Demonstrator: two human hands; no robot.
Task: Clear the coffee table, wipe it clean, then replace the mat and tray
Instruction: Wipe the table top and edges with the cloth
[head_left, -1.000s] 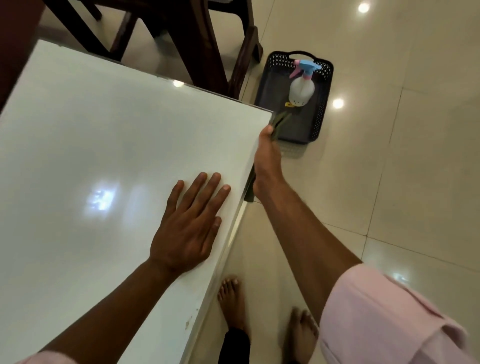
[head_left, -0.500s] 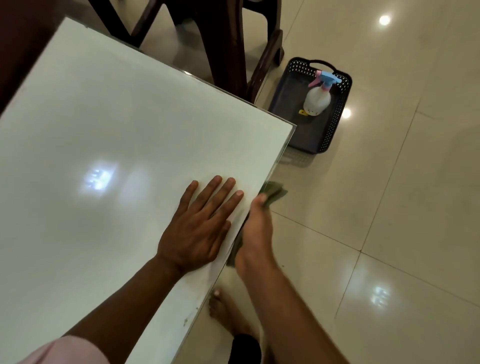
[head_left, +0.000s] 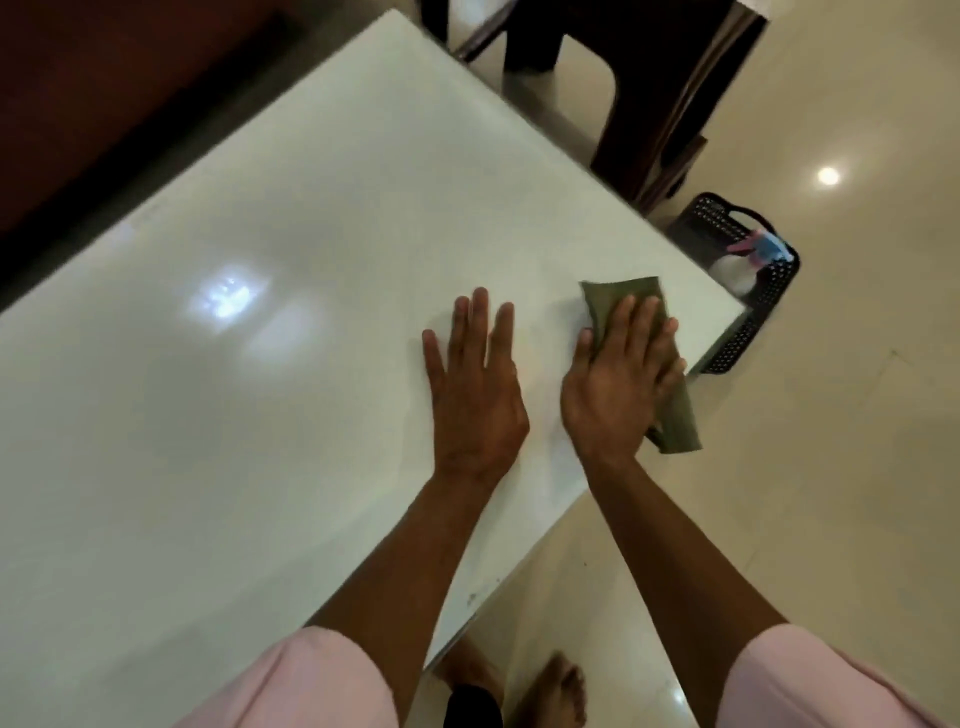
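Glossy white rectangular worktop (head_left: 260, 415). Left hand (head_left: 475, 395) flat on it, fingers straight, grip empty. Right hand (head_left: 621, 379) pressing a soft olive-green cloth (head_left: 631, 293) near the corner with straight fingers — one end drooping over the edge. Black perforated plastic tray (head_left: 737, 343) on tiled floor (head_left: 831, 467) — spray bottle (head_left: 743, 270) inside.

view: head, single | position: above counter (head_left: 260, 415), close | facing: forward and down, wide-angle, tilted | covers: counter top, near edge, floor (head_left: 831, 519) to the right, own feet
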